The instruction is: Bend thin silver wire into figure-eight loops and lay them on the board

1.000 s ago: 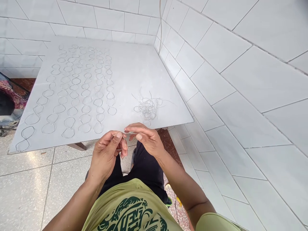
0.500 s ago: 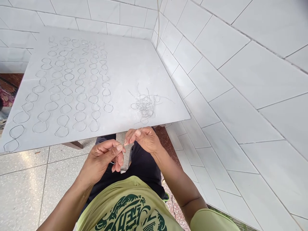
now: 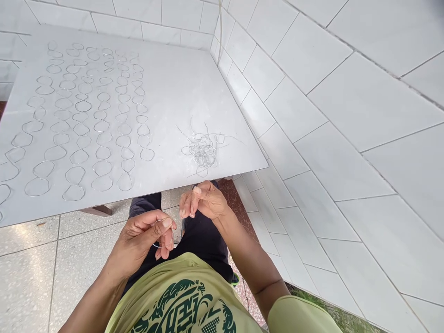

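Note:
My left hand [image 3: 144,236] pinches a thin wire loop [image 3: 163,237] between thumb and fingers, low over my lap. A little up and to the right, my right hand [image 3: 204,201] hovers with its fingertips drawn together; whether it holds the wire's end I cannot tell. Just beyond it, near the front edge of the white board [image 3: 180,83], lies a tangled pile of wire loops [image 3: 203,150]. Rows of shaped wire loops [image 3: 86,120] are laid out over the left half of the board.
A white tiled wall [image 3: 329,115] runs along the right side, close to the board's right edge. Pale speckled floor tiles [image 3: 31,273] show below the board on the left. A thin cord [image 3: 220,27] hangs in the corner at the back.
Both hands have dropped toward my lap and drawn apart. One second ago they held a straight wire between them at the board's edge; now the left keeps the loop. The view shifted down-right.

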A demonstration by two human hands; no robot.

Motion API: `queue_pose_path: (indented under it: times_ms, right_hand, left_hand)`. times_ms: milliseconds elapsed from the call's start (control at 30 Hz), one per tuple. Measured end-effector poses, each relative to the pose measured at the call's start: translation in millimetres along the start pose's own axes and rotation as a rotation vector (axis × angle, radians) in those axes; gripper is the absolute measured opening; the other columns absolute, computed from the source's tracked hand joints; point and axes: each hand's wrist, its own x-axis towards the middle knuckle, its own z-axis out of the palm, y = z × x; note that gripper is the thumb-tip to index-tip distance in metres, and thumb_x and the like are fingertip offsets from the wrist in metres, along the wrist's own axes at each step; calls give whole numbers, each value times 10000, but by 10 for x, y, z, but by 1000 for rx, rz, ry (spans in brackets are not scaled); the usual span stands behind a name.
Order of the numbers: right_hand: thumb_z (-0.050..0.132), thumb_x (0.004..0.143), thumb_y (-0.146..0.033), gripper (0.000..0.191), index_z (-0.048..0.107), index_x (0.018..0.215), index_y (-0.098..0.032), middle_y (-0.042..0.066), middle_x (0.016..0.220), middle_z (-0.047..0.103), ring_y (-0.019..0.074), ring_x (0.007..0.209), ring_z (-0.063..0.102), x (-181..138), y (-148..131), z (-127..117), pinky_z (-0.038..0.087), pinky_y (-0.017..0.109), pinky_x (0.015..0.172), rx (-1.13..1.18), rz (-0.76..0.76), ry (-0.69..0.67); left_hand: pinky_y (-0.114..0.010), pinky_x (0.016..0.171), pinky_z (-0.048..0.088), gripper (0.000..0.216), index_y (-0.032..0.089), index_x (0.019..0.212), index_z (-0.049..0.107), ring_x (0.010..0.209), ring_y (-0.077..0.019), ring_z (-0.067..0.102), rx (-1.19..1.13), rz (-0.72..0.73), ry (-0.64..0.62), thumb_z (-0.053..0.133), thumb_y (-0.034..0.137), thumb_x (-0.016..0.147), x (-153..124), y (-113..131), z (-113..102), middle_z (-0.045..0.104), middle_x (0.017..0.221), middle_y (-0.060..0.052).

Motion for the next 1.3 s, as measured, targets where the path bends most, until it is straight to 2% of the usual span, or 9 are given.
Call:
queue_pose_path:
  times_ms: [133, 233, 300, 400, 533, 600, 767, 1100, 1300]
  right_hand:
    - [663, 922, -665, 600, 753, 589, -175, 129, 670, 739, 223, 641, 683, 27, -34, 11, 514, 324, 573, 30, 91, 34]
    - [516, 917, -821, 724, 822, 899, -164, 168, 984, 802, 260, 828, 736, 20, -87, 80, 543, 327, 604, 140, 89, 75]
    - [375, 921, -884, 858, 800, 1125, -166, 184, 1183, 776, 289, 1005, 734, -14, -88, 151, 576, 352, 685, 218, 34, 111]
    - [389, 963, -826, 801, 776, 1208, -169, 177, 1241, 757, 290, 1099, 712, -85, 3, 257, 581, 358, 765, 258, -39, 166]
    - [630, 991, -581, 427, 809, 1057, -199, 123, 1064, 787, 251, 990, 725, -128, 169, 356, 565, 335, 735, 170, -144, 251]
    - [665, 996, -510, 354, 800, 915, -192, 98, 917, 772, 228, 892, 718, -122, 203, 380, 555, 333, 719, 113, -179, 299]
    - [661, 999, -513, 403, 699, 762, -189, 56, 735, 703, 188, 700, 653, -98, 184, 379, 526, 329, 661, 122, -116, 296]
    - [664, 993, -457, 434, 657, 659, -180, 70, 651, 695, 180, 617, 619, -106, 142, 283, 492, 296, 580, 150, 13, 155]
    - [704, 909, -451, 421, 651, 602, -168, 50, 599, 686, 92, 376, 429, -107, 84, 264, 277, 207, 334, 288, 172, 114]
  left_hand:
    - [-210, 456, 486, 233, 169, 928, 747, 497, -117, 627, -16, -8, 20, 668, 372, 1011, -16, -20, 1, 701, 640, -10]
    - [-202, 449, 462, 219, 181, 934, 742, 491, -114, 617, -71, 40, 111, 668, 371, 1011, -17, -16, 43, 674, 610, 7]
    - [-201, 452, 455, 200, 186, 940, 740, 491, -111, 610, -106, 80, 190, 677, 363, 1006, -8, -7, 81, 672, 614, 12]
    - [-205, 459, 456, 190, 186, 953, 741, 505, -111, 607, -146, 118, 267, 686, 362, 1001, 21, 0, 133, 680, 640, 10]
    - [-205, 470, 460, 212, 182, 919, 739, 515, -107, 612, -133, 113, 240, 669, 358, 1013, 58, -11, 155, 684, 651, 8]
    - [-211, 472, 469, 217, 183, 908, 739, 514, -111, 625, -104, 93, 191, 662, 353, 1018, 61, -18, 133, 691, 656, 6]
    - [-212, 465, 494, 213, 180, 925, 760, 506, -116, 644, -9, 27, 82, 681, 361, 1006, 27, -10, 22, 718, 667, -5]
    - [-192, 457, 494, 285, 168, 883, 756, 522, -121, 671, 142, -47, -77, 661, 404, 1011, -4, -6, -116, 740, 690, -32]
    - [-207, 476, 506, 294, 185, 905, 786, 531, -130, 660, 239, -56, -80, 651, 426, 1005, -40, 102, -121, 739, 696, -47]
